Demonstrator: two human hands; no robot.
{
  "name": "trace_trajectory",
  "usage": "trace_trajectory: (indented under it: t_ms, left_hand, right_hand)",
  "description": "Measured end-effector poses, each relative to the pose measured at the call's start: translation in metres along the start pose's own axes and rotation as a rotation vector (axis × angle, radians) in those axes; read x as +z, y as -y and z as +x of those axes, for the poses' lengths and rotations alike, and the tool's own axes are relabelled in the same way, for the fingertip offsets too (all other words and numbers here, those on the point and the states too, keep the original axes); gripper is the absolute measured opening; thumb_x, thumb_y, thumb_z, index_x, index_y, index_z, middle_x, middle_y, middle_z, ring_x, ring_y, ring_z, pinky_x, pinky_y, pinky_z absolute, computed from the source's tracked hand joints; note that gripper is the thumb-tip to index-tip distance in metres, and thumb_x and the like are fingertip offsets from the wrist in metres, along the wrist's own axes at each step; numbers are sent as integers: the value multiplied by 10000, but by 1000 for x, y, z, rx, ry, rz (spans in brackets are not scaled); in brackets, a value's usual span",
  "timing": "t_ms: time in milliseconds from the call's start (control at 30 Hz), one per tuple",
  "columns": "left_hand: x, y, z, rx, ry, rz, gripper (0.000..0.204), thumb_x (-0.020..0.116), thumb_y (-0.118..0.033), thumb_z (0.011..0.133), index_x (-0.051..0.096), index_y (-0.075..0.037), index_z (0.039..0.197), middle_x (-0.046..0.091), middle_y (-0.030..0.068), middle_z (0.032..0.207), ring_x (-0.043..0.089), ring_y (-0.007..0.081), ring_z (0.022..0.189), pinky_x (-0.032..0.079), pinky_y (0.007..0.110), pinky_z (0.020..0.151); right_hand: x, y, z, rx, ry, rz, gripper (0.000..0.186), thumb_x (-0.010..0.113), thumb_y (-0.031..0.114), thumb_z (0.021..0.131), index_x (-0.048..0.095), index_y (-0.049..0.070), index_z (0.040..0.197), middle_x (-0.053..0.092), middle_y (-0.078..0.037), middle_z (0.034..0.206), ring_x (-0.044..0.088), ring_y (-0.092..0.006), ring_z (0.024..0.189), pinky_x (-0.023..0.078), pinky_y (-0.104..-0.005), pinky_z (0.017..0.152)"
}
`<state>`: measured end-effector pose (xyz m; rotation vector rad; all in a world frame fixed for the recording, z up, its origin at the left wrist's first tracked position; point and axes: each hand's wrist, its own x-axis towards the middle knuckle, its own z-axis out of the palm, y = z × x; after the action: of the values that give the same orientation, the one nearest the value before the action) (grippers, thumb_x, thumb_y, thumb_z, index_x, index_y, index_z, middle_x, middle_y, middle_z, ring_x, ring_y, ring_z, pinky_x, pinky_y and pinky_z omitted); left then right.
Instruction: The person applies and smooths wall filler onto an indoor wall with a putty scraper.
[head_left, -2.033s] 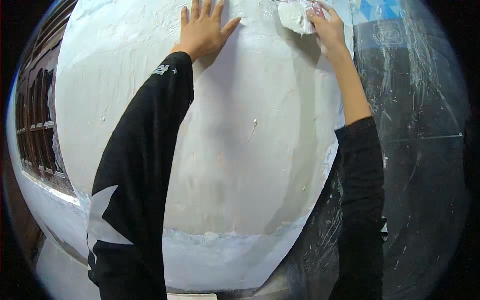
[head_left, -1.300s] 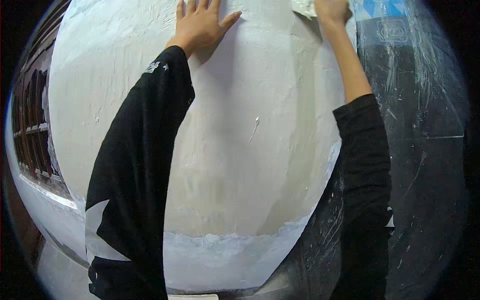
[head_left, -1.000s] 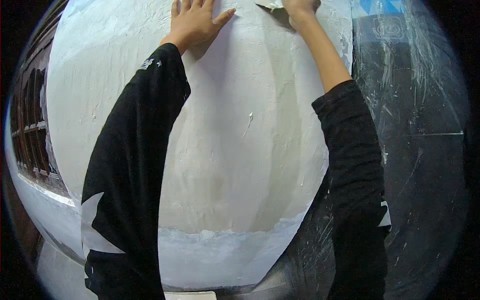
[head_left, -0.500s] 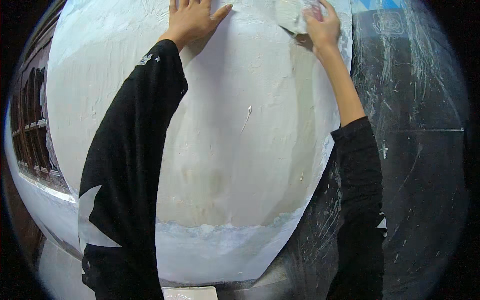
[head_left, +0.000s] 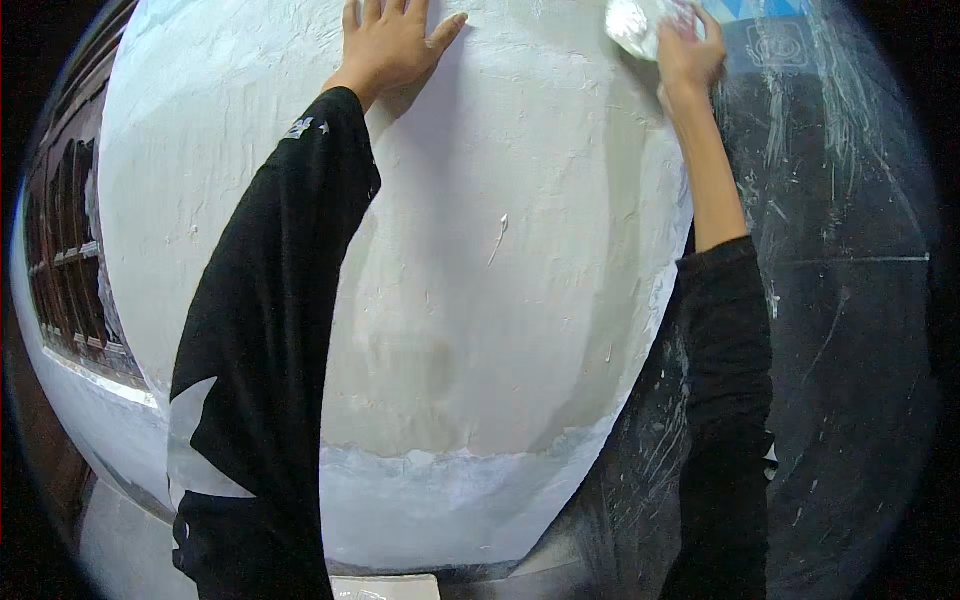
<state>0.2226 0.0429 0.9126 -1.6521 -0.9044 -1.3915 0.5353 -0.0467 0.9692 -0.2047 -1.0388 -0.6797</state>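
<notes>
left hand (head_left: 392,48) cropped above — blurred right hand (head_left: 692,55) grips indistinct tool (head_left: 632,28)

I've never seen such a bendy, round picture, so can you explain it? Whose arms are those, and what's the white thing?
There's no robot here: the arms in black sleeves belong to a person. The camera sits on that person's head, looking down past the arms, and its very wide lens bends straight edges. In front is a wall with a rough, off-white coat. The left hand lies on it, fingers spread. The right hand holds a flat, scraper-like tool smeared with white paste. On the left is what looks like a brown barred window; on the right, a dark panel with whitish streaks.
</notes>
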Motion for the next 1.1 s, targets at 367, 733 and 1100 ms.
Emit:
trace_trajectory:
  t_ms: [367, 733, 1100]
  left_hand:
    - [1, 11, -3, 16, 20, 3, 789, 316, -566, 1014, 136, -43, 1577, 70, 175, 1651, 5, 383, 1520, 44, 538, 1214]
    - [2, 4, -1, 23, 42, -11, 798, 321, -574, 1011, 138, -43, 1577, 68, 180, 1650, 3, 382, 1521, 39, 539, 1214]
    - [4, 15, -3, 13, -10, 32, 804, 359, -592, 995, 172, -68, 1576, 100, 172, 1648, 43, 388, 1518, 73, 552, 1208]
  right_hand:
    - [48, 7, 9, 438, 121, 406, 375, 548, -43, 852, 652, 119, 1173, 693, -104, 1033, 694, -232, 809, 588, -331, 718]
    - [56, -22, -3, -2, 6, -294, 376, 611, 64, 835, 656, 119, 1205, 706, -145, 1038, 667, -274, 953, 528, -367, 841]
    - [47, 16, -55, 89, 170, -211, 390, 578, 10, 823, 657, 97, 1195, 707, -128, 1029, 669, -262, 953, 525, -344, 855]
